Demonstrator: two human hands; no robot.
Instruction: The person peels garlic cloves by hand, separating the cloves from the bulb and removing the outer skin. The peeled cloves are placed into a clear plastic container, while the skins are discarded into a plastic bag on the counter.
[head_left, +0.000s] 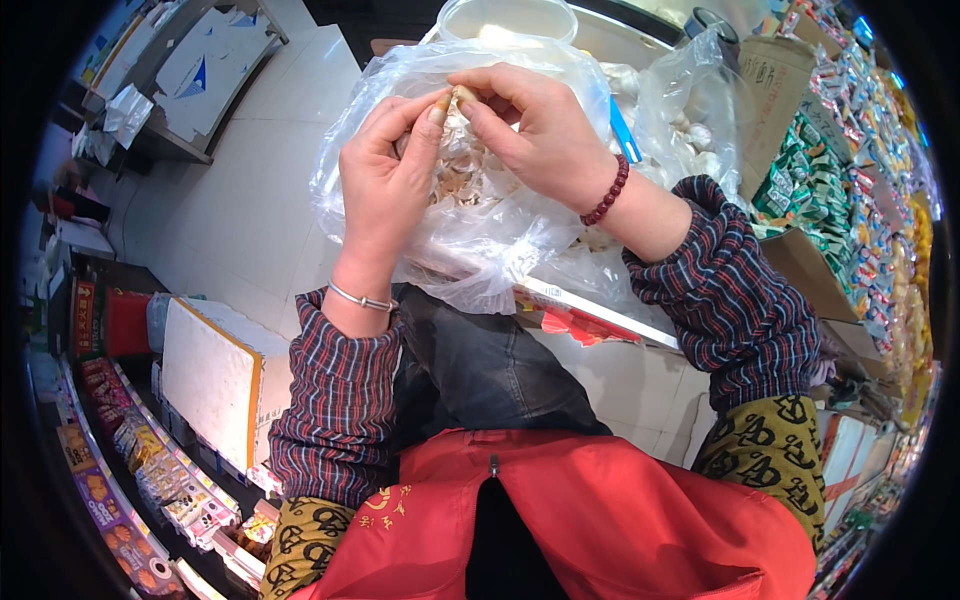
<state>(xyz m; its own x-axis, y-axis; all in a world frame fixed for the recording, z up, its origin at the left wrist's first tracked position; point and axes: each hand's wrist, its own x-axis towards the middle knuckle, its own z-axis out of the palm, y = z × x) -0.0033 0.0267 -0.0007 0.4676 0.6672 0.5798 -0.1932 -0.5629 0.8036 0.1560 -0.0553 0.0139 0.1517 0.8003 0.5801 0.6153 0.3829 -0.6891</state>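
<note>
Both my hands meet above a clear plastic bag (352, 161) that holds papery garlic skins (461, 176). Between my fingertips is a small garlic clove (463, 94), partly covered by the fingers. My left hand (394, 161), with a silver bangle at the wrist, pinches it from the left; its curled fingers partly cover something dark that I cannot make out. The thumb and forefinger of my right hand (536, 124), with a dark red bead bracelet at the wrist, grip it from the right. Whole garlic bulbs (699, 136) lie in another clear bag at the right.
A round clear plastic tub (506, 22) stands behind the bag, and a blue-handled tool (624, 131) lies to its right. Cardboard boxes of wrapped snacks (806, 176) line the right side. A white foam box (214, 375) and snack shelves stand at the left.
</note>
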